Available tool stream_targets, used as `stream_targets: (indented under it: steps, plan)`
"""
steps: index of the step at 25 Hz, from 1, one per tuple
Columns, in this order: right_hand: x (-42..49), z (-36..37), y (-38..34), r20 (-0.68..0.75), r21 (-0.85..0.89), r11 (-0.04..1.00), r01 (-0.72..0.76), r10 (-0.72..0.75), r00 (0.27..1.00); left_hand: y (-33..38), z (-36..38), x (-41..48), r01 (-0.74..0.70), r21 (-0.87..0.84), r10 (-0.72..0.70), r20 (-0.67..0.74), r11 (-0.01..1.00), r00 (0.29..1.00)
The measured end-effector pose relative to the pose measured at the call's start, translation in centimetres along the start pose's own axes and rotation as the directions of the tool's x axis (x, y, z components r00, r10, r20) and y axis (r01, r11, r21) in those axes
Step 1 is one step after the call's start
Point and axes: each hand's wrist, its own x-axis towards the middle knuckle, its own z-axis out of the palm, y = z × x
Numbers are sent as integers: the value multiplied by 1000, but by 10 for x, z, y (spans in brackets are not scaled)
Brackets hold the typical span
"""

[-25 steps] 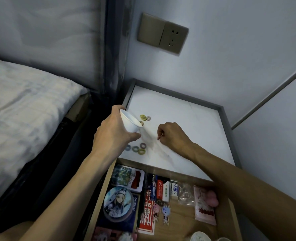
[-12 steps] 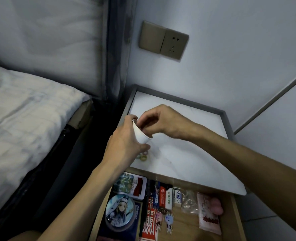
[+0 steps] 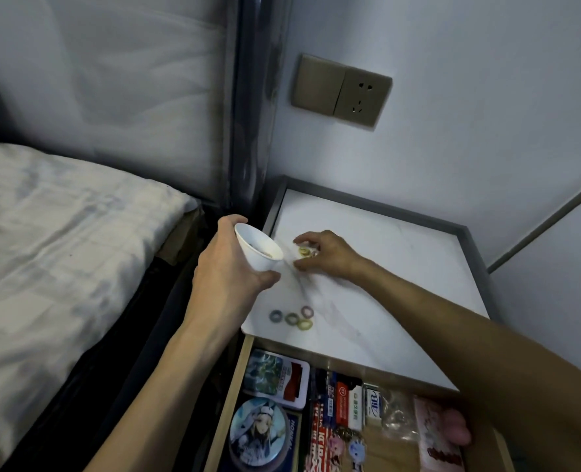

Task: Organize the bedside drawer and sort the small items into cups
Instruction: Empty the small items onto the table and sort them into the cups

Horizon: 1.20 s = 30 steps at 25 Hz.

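The left hand (image 3: 227, 267) grips a small white cup (image 3: 258, 253), fingers wrapped round its wall. The cup is tilted, its mouth turned toward three o'clock, and it hangs over the left edge of the white tabletop (image 3: 401, 267). Something pale lies inside, too blurred to name.

At three o'clock from the cup, just beside it, the right hand (image 3: 326, 255) arches over a small pile of rings (image 3: 304, 252), one of them yellow. Its thumb and forefinger stand a narrow gap apart on either side of the pile. I cannot tell whether they grip the rings.

At six o'clock from the cup, four more rings (image 3: 291, 316) lie close together near the front edge of the tabletop: grey, green, pink and yellow.

Below that edge the drawer (image 3: 238, 386) stands open. It holds a picture tin (image 3: 275, 376), a round badge (image 3: 258, 434), small boxes (image 3: 350, 401), keychains (image 3: 343, 447), a clear bag (image 3: 398, 417) and a pink packet (image 3: 435, 434). The right forearm crosses above its right side and hides part of it.

A bed (image 3: 61, 250) fills the nine o'clock side, and a wall socket (image 3: 342, 90) sits at twelve.
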Motion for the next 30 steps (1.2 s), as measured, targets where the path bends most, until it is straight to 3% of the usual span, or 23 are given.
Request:
stream_targets:
  steps: [4,9,11,13,16,19,20,22,24,26,28,30]
  plan:
    - [4,14,1,-94,-30,996,82,-85,992,-4,-4,6,7,9,-7,-18,1000,1000]
    - [-7,9,7,-42,-150,989,0,-7,999,-3,2,6,20,31,-20,5,999,1000]
    - [-17,-6,0,-73,-20,998,-65,63,995,-2,5,3,21,33,-22,29,999,999]
    - [-27,-28,-19,-120,274,961,-30,65,991,-2,5,1,18,37,-20,55,999,998]
    - [-48,-54,-67,-7,513,838,183,-209,978,2,8,-1,8,8,-9,89,1000,996]
    - [-63,-53,-100,177,316,898,306,-373,911,7,8,-3,-6,-30,9,94,1000,996]
    - [-64,-52,-103,178,271,902,336,-390,903,7,7,-3,-1,-37,4,85,999,996]
    - [-59,-52,-104,84,374,856,357,-415,906,6,2,-2,29,-57,-27,44,998,999]
    - [-50,-50,-98,-28,583,762,282,-328,944,2,-7,0,52,-76,-53,-13,996,999]
    - [-40,-37,-85,-98,615,765,189,-163,982,0,-15,2,60,-85,-66,-70,995,995]
    - [-24,-14,-61,-79,405,913,48,-17,997,-2,-20,5,59,-102,-72,-127,993,989]
    - [-12,12,-42,44,158,986,-59,53,998,-4,-21,5,59,-113,-77,-158,992,984]
